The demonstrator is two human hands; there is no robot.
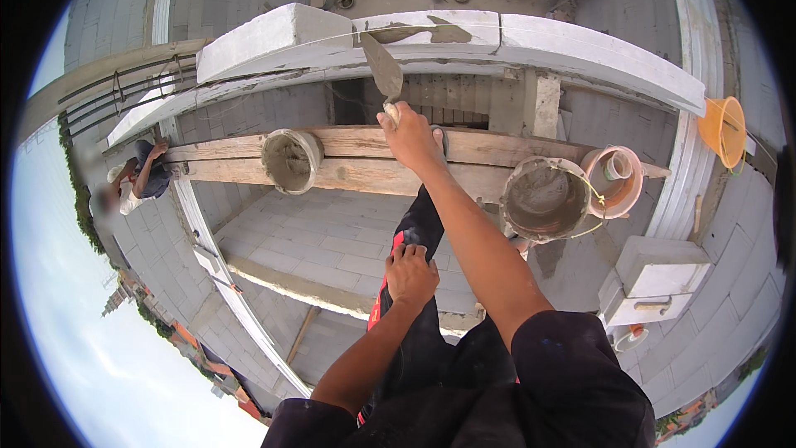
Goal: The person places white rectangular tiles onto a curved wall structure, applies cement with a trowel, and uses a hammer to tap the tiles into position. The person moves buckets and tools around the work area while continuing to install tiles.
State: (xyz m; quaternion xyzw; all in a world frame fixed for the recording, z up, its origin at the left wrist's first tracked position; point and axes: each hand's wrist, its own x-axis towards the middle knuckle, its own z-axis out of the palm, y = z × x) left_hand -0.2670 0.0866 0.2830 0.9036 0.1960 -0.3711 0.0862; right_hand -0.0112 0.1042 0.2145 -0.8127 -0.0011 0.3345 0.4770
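Right hand point(412, 134) clamped on the pale handle of a grey, pointed metal trowel point(385, 69). Blade tip at the row of white rectangular blocks point(597, 54), near a wet grey mortar patch point(452, 31); contact can't be confirmed. Left hand point(410, 275) rests on black, red-striped trousers point(421, 228), fingers slightly apart. Round mortar-caked bucket point(288, 162) stands left on brown wooden planks point(373, 176); wider grey-filled bucket point(546, 202) right.

Single head-worn fisheye, facing down and forward, hands point(413, 139) close below.
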